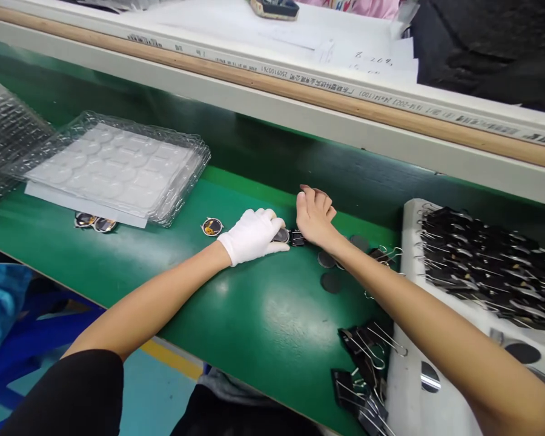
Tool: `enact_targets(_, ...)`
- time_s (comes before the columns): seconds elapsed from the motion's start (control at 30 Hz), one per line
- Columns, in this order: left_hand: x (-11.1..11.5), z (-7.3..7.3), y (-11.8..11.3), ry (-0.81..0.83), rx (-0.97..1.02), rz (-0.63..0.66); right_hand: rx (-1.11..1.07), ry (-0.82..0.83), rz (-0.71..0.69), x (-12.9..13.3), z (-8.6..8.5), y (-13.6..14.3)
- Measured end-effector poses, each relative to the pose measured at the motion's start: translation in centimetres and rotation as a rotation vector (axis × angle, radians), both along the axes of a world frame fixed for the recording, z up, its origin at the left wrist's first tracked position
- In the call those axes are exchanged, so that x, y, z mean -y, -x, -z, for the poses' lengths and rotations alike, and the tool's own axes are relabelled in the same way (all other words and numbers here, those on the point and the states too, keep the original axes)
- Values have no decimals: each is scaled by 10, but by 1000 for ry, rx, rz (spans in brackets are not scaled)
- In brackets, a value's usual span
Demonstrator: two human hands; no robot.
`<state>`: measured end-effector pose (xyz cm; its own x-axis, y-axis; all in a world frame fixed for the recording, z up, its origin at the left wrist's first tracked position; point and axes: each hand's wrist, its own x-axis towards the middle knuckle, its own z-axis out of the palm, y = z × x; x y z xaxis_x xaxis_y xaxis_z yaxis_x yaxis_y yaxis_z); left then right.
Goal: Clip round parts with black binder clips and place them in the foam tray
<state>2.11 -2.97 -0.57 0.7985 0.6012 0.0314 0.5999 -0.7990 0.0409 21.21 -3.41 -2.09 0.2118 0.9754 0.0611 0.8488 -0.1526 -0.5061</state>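
My left hand (254, 236), in a white glove, is closed on a round dark lens piece (281, 235) low over the green bench. A black binder clip (297, 237) sits at the right end of that piece, between my two hands. My bare right hand (315, 217) is beside the clip, fingers curled and partly spread, with nothing visible in them; the side toward the clip is partly hidden. To the left of the glove lies a round framed lens (212, 227). Dark round discs (330, 282) lie near my right forearm.
Clear plastic trays (113, 163) are stacked at the left, with round-lensed glasses (95, 222) at their front edge. Loose binder clips (363, 375) lie at the front right. A white tray (409, 303) holds many clipped pieces. A raised ledge (254, 91) crosses behind the bench.
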Motion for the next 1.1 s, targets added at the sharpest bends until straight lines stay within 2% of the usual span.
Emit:
enact_targets(0.2,3,4,-5,5,31,-15,31,-19,7,3,9,-5)
enact_targets(0.67,5,8,-16,49,88,-30,97,-68,21,5,12,-8)
enact_targets(0.97,4,7,-17,67,92,-13,70,-50,40,6,9,-5)
enact_targets(1.1,7,1,-18,75,109,-26,-16,-24,83,4,4,0)
